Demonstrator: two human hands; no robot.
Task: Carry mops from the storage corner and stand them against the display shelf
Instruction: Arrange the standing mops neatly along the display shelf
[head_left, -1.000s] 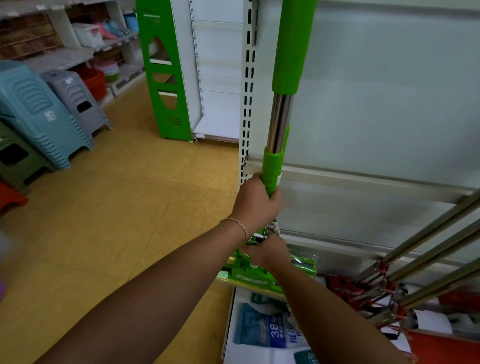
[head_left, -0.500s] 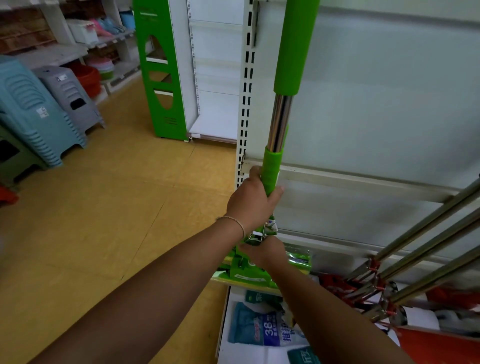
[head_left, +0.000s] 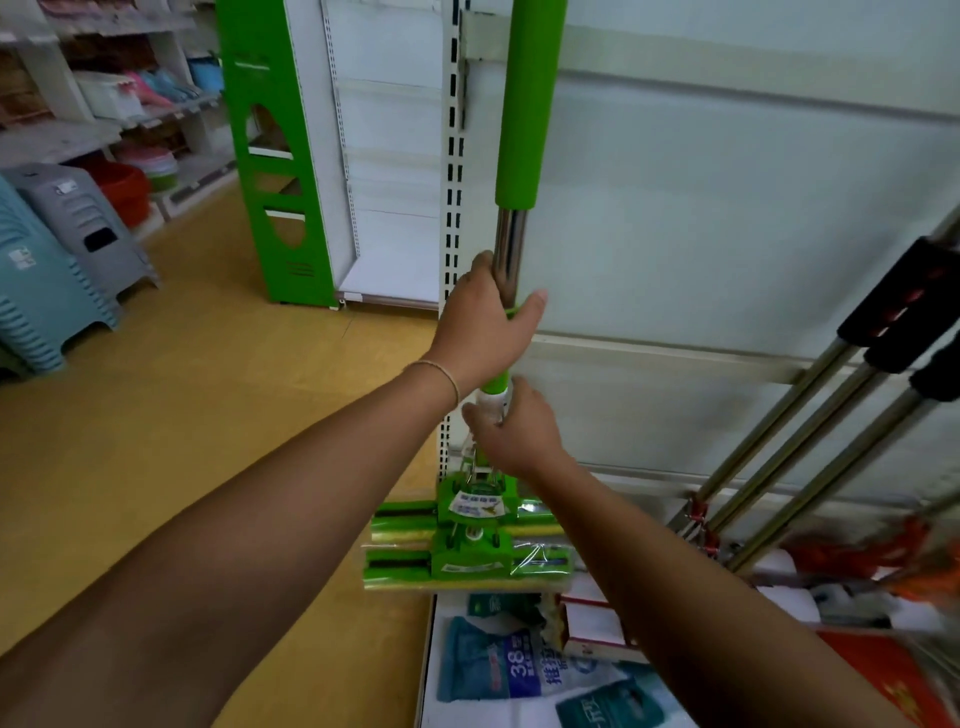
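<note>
Both forearms are bare, the left wrist wearing a thin, possibly beaded, bracelet (head_left: 434, 371).

Soft, even indoor light; wide-angle bending at the edges, motion blur lower right, faint glare on the pole (head_left: 508, 249).

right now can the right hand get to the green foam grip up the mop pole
Probably yes. The right hand sits low on the pole; the green foam grip is bare above. The left hand wraps the pole between them, so it must go around.
</note>
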